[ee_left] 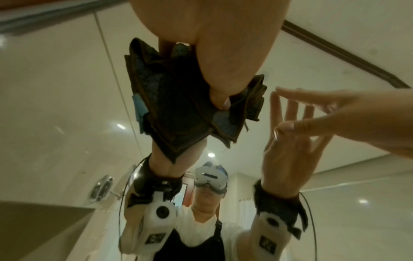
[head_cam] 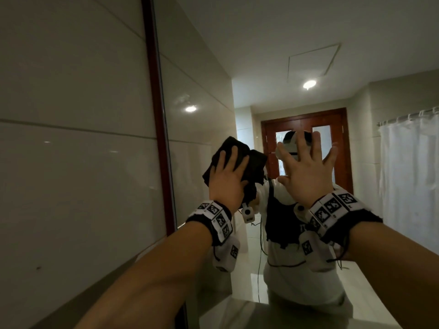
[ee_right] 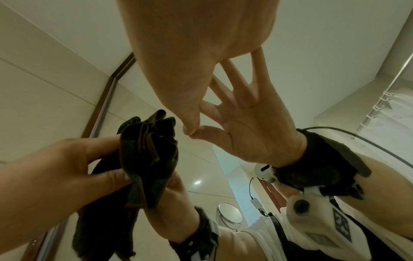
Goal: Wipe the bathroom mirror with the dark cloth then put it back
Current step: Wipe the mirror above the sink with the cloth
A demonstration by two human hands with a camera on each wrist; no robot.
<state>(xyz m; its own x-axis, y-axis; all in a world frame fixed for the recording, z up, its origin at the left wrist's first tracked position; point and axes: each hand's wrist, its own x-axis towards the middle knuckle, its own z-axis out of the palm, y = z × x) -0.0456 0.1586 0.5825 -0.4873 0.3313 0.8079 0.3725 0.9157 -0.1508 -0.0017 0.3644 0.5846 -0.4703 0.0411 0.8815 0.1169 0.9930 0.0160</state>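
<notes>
— Glossy pale wall tiles run along the left, meeting the reddish-brown wooden frame of the big bathroom mirror. What else shows?

— Only reflections: a white shower curtain on the right, a red-brown double door behind, a ceiling spotlight, and a small round chrome vanity mirror low down.

— Where's the dark crumpled cloth?

— Pressed against the glass under the left hand, fingers laid over it and thumb pinching a fold (clearest from the left wrist). It's bunched, long side running roughly up and down, a loose corner hanging.

— The right hand?

— Fingers spread straight, tips touching the glass, holding nothing, just beside the cloth.

— Any writing?

— Only black-and-white square markers on the wristbands; no readable words.
</notes>
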